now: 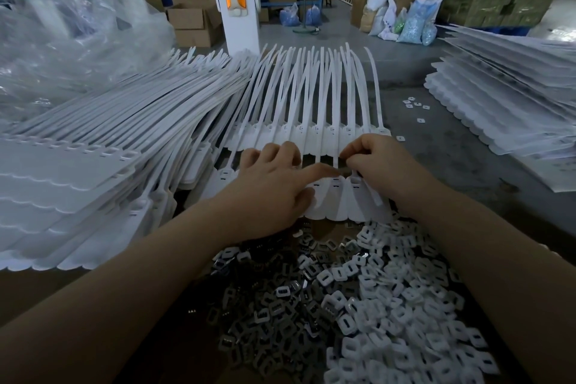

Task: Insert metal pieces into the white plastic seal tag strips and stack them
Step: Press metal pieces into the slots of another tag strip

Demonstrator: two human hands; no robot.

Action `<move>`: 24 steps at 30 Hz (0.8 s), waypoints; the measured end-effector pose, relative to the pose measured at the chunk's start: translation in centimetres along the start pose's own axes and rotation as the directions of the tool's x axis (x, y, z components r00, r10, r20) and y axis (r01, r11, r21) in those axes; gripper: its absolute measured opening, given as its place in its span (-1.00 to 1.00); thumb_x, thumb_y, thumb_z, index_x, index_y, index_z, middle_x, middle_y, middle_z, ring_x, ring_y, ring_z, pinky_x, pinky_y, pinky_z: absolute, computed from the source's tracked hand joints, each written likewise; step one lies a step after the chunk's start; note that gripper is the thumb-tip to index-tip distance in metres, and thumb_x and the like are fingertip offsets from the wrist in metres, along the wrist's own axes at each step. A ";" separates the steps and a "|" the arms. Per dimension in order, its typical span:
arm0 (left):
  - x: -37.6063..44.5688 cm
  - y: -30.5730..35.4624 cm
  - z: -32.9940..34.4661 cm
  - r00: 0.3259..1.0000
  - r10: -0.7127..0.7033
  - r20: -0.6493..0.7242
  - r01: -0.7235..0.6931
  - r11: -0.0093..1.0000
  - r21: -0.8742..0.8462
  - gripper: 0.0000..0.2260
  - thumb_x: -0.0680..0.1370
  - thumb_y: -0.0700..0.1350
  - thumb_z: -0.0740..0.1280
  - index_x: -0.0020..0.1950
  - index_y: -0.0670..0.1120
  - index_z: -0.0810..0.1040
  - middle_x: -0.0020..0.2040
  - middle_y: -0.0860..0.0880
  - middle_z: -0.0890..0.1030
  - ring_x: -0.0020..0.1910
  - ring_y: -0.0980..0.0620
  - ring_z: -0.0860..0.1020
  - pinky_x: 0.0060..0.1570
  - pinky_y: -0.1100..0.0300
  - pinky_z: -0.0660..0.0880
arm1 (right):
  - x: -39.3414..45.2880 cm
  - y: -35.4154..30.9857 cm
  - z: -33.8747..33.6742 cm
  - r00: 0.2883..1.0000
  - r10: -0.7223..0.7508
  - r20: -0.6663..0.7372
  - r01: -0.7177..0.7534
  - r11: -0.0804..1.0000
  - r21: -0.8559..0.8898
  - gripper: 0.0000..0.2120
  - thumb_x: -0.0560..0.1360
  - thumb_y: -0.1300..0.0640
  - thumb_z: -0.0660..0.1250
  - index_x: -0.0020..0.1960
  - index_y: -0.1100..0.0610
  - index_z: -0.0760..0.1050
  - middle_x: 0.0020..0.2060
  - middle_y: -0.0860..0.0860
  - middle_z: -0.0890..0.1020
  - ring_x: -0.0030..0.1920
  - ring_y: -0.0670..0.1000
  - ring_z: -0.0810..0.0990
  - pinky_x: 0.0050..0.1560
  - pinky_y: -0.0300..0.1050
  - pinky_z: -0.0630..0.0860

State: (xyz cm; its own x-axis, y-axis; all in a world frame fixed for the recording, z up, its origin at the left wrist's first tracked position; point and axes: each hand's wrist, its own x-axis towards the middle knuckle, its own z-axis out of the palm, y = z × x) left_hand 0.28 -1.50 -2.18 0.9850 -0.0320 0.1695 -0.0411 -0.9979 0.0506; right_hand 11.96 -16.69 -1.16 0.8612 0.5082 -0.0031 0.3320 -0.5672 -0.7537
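Observation:
A row of joined white seal tag strips (336, 206) lies flat in front of me, its tails running away over a second row (311, 134). My left hand (274, 190) lies on the near row, index finger stretched right and pressing near a tag's slot. My right hand (380, 162) is curled, its fingertips pinching something small at the head of a tag; the piece itself is hidden by the fingers. A heap of dark metal pieces (268, 309) and a heap of white plastic caps (405, 305) lie just below my hands.
A tall stack of white strip sheets (78, 171) fills the left side. Another stack (505, 97) lies at the right. A few loose caps (414, 103) dot the grey table. Clear plastic bags (62, 40) and a white machine post (240, 9) stand behind.

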 end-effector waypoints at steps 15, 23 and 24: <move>0.7 0.3 -0.2 0.998 -0.010 0.061 0.020 0.985 -0.169 -0.66 0.64 0.01 0.13 0.35 0.36 0.40 0.20 0.09 0.38 0.32 0.05 0.23 0.27 -0.01 0.10 | -0.2 0.1 0.1 0.999 -0.008 -0.043 0.009 1.000 0.013 -0.76 0.52 0.18 0.28 -0.23 -0.13 0.49 -0.25 -0.17 0.60 -0.18 -0.10 0.60 0.17 0.20 0.52; 0.2 -1.1 -0.3 0.986 0.066 0.156 -0.032 0.976 -0.214 -0.63 0.64 0.08 0.16 0.44 0.38 0.31 0.39 0.15 0.31 0.38 0.09 0.18 0.33 0.09 0.05 | 0.3 0.7 0.3 0.997 -0.034 -0.064 0.036 0.999 0.029 -0.74 0.53 0.19 0.27 -0.24 -0.13 0.49 -0.29 -0.18 0.58 -0.25 -0.13 0.56 0.08 0.10 0.57; 0.1 -1.3 -0.7 0.991 0.065 0.115 -0.029 0.955 -0.296 -0.65 0.61 0.05 0.27 0.37 0.34 0.42 0.34 0.18 0.37 0.35 0.14 0.25 0.35 0.12 0.15 | 0.3 0.9 0.3 0.997 -0.040 -0.062 0.042 0.999 0.035 -0.75 0.53 0.19 0.27 -0.23 -0.12 0.50 -0.28 -0.18 0.58 -0.25 -0.14 0.57 0.05 0.06 0.58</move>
State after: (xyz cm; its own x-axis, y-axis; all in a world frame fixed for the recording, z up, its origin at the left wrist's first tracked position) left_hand 0.36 -0.19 -1.50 0.9929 -0.1033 0.0583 -0.1169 -0.9352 0.3343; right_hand 12.43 -16.83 -1.99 0.8697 0.4889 0.0677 0.3540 -0.5224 -0.7757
